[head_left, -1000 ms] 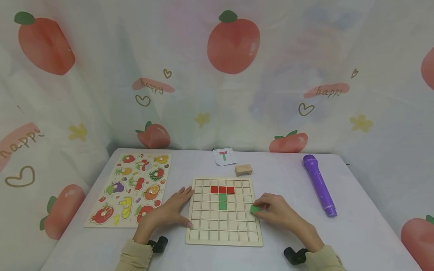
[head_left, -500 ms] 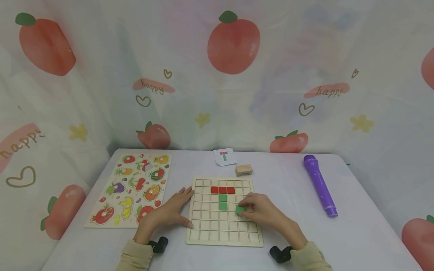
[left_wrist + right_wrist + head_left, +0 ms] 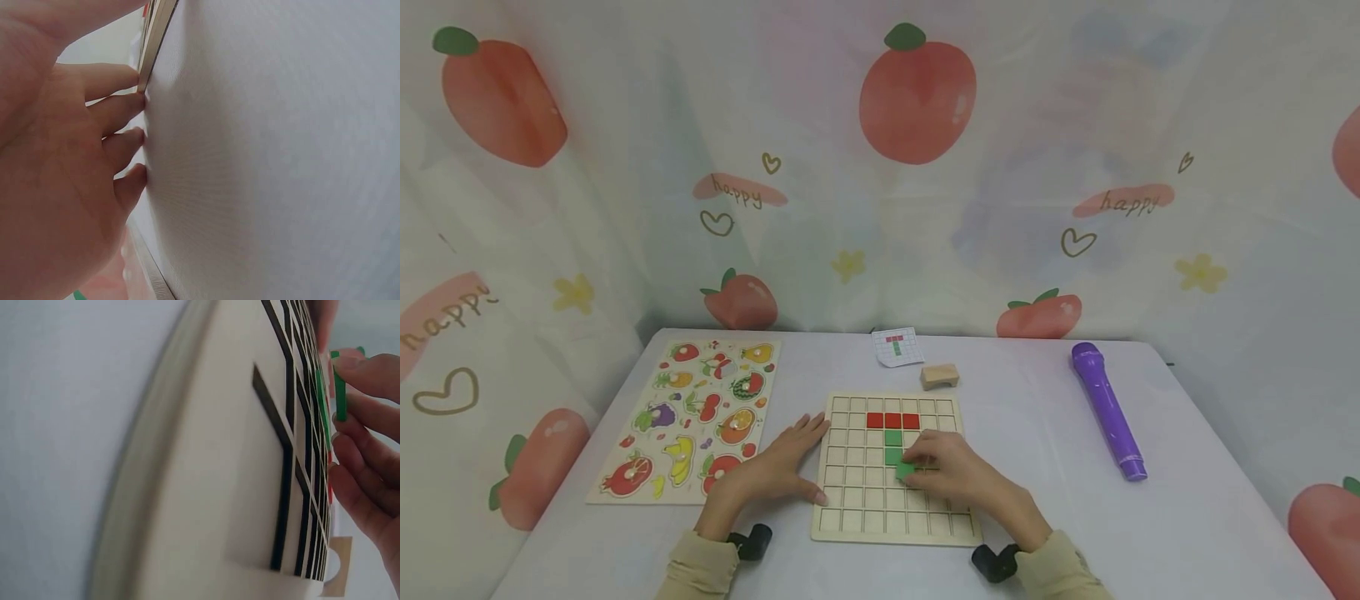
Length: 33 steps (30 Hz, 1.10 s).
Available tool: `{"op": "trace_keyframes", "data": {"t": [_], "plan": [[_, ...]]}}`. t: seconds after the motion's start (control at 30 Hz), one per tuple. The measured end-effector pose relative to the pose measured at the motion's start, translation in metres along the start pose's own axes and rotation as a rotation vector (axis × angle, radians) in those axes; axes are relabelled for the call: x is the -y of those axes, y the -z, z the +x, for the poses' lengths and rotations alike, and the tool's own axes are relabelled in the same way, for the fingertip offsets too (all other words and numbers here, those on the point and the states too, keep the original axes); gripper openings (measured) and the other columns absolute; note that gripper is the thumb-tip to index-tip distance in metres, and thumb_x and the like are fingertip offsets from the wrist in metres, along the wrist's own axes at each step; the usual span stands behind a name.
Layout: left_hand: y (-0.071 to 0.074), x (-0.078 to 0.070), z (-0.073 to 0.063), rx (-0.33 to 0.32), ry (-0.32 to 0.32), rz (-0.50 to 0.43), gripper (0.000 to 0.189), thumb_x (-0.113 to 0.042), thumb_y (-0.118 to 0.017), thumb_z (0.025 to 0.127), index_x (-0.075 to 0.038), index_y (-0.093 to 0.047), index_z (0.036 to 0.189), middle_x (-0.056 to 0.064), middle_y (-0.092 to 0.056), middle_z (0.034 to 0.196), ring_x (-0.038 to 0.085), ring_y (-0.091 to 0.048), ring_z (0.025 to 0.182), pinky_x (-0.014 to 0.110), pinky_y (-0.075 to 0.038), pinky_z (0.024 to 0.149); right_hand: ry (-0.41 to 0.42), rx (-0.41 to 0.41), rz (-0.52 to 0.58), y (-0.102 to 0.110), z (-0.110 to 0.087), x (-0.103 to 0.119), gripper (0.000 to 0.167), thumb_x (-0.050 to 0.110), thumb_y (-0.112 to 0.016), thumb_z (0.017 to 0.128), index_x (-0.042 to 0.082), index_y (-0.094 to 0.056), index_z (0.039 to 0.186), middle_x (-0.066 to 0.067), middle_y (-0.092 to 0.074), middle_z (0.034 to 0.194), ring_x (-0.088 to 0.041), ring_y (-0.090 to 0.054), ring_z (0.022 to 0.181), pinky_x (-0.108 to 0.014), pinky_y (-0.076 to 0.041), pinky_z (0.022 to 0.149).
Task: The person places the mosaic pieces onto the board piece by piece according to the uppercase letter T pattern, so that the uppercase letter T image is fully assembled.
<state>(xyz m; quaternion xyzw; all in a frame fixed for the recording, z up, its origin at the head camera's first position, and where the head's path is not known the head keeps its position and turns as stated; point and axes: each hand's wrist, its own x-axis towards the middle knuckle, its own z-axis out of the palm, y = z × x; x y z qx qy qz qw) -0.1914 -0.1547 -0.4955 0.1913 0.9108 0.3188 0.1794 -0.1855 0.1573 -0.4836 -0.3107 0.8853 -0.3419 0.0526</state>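
A wooden grid board (image 3: 853, 500) lies at the middle of the table, with a row of red square tiles (image 3: 892, 421) and green tiles (image 3: 892, 438) below the middle one. My right hand (image 3: 958, 471) pinches a green square tile (image 3: 906, 471) between thumb and fingers, just below the lower green tile. In the right wrist view the pinched tile (image 3: 340, 394) is edge-on, slightly above the board surface. My left hand (image 3: 775, 467) touches the board's left edge with thumb and fingertips, its fingers spread; the left wrist view shows the fingertips (image 3: 134, 181) resting on the white tabletop.
A fruit puzzle board (image 3: 700, 417) lies to the left. Behind the grid board are a small pattern card (image 3: 897, 347) and an arched wooden block (image 3: 939, 377). A purple microphone-shaped object (image 3: 1107, 408) lies to the right.
My right hand has moved left across the board with the green tile, from its right edge to below the lower green tile. The left hand has stayed in place.
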Motion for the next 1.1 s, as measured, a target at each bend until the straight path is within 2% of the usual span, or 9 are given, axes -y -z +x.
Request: {"op": "trace_keyframes", "data": {"t": [0.27,0.43,0.73,0.9,1.1], "plan": [[0.000,0.000,0.000,0.003,-0.010,0.000,0.114,-0.035,-0.094,0.072,-0.007,-0.030,0.162,0.009,-0.020,0.173,0.034,-0.009,0.161,0.057,-0.011,0.130,0.038,0.032,-0.051,-0.004,0.006,0.005,0.016,0.014,-0.083,0.086,0.008,-0.080,0.101,0.004,-0.072,0.093,-0.002,-0.059,0.083,-0.021,-0.054,0.073],[0.000,-0.003,0.000,0.010,-0.015,-0.006,0.114,-0.035,-0.093,0.073,-0.007,-0.029,0.162,0.009,-0.019,0.173,0.034,-0.009,0.161,0.057,-0.011,0.130,0.048,0.031,-0.120,-0.007,0.006,0.008,0.016,0.014,-0.082,0.086,0.010,-0.080,0.101,0.005,-0.070,0.093,-0.002,-0.057,0.084,-0.024,-0.054,0.077],[-0.001,-0.007,0.001,0.008,0.008,0.004,0.113,-0.034,-0.093,0.073,-0.009,-0.029,0.163,0.007,-0.019,0.173,0.033,-0.008,0.161,0.056,-0.011,0.131,0.041,0.016,-0.195,-0.008,0.003,0.012,0.017,0.013,-0.084,0.084,0.010,-0.080,0.101,0.003,-0.067,0.093,-0.004,-0.053,0.082,-0.023,-0.054,0.074],[0.000,-0.007,0.001,0.006,0.016,0.000,0.113,-0.034,-0.093,0.073,-0.010,-0.029,0.163,0.007,-0.019,0.173,0.033,-0.008,0.161,0.056,-0.011,0.131,0.044,0.012,-0.212,-0.009,0.003,0.012,0.017,0.014,-0.084,0.085,0.010,-0.080,0.101,0.004,-0.067,0.094,-0.004,-0.053,0.083,-0.024,-0.054,0.074],[0.003,-0.008,0.001,0.006,0.028,0.018,0.113,-0.035,-0.093,0.073,-0.010,-0.030,0.163,0.006,-0.019,0.173,0.031,-0.009,0.161,0.055,-0.013,0.131,0.064,0.005,-0.165,-0.005,0.003,0.010,0.016,0.011,-0.081,0.087,0.011,-0.080,0.103,0.004,-0.069,0.096,-0.005,-0.059,0.087,-0.024,-0.056,0.076]]}}
